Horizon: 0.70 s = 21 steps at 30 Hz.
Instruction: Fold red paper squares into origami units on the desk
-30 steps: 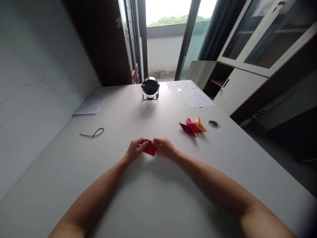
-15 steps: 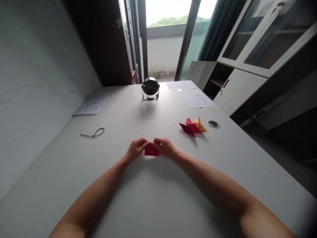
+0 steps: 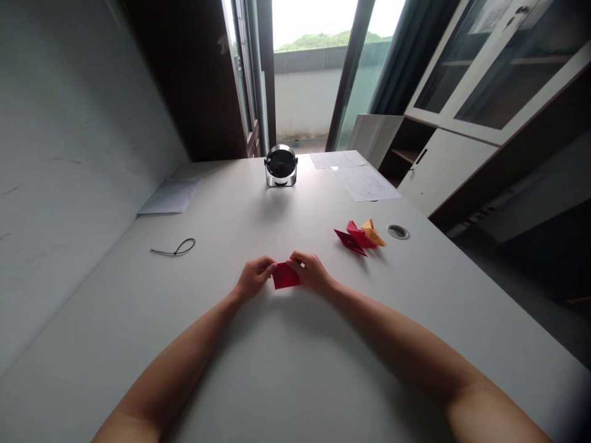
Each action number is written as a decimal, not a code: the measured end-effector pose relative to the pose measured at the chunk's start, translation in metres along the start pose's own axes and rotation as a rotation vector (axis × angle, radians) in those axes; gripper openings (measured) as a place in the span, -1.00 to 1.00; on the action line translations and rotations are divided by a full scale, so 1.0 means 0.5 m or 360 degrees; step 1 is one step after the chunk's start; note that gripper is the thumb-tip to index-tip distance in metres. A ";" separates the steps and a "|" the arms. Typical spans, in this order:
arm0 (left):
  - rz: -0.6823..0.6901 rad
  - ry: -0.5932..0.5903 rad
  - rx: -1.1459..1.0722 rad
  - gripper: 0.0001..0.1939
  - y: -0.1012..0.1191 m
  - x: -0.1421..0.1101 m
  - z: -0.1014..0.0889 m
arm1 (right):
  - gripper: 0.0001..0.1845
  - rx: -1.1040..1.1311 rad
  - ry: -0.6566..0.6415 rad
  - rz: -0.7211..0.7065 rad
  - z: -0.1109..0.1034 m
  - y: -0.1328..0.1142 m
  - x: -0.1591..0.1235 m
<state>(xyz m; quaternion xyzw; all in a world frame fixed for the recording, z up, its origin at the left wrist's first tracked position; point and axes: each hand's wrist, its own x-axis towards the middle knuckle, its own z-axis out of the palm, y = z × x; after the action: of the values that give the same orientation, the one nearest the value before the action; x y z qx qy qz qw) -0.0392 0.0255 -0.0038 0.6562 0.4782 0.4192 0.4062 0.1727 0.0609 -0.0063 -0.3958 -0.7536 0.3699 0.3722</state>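
Observation:
Between my two hands is a small red piece of folded paper [image 3: 286, 276], roughly rectangular and slightly tilted. My left hand [image 3: 253, 274] pinches its upper left corner between thumb and fingers. At the upper right edge, my right hand [image 3: 312, 271] grips the same paper, thumb and fingertips closed on it. The fingers behind the paper are hidden. Off to the right lie folded paper pieces: a dark red one [image 3: 351, 242], a red one [image 3: 359, 234] and an orange one [image 3: 373, 233], set close together.
The white table [image 3: 286, 381] carries a black cable tie [image 3: 178, 248] at left and a round black-and-silver device [image 3: 281, 166] at the far edge. Paper sheets [image 3: 368, 183] lie at the back right, more papers [image 3: 170, 196] at back left. A cable hole [image 3: 398, 232] sits near the right edge.
The red paper has shifted slightly to the right and tilted. My right hand has moved a little up and right with it, while my left hand stays nearly in place.

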 end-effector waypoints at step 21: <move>-0.0055 -0.0055 -0.0187 -0.73 -0.011 0.003 -0.001 | -0.63 0.0103 0.0091 0.0020 -0.005 0.003 0.002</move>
<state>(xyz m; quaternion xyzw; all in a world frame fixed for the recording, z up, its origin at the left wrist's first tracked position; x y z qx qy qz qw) -0.0410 0.0281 -0.0083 0.6300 0.4569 0.4280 0.4595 0.1749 0.0629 -0.0062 -0.3986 -0.7278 0.3849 0.4040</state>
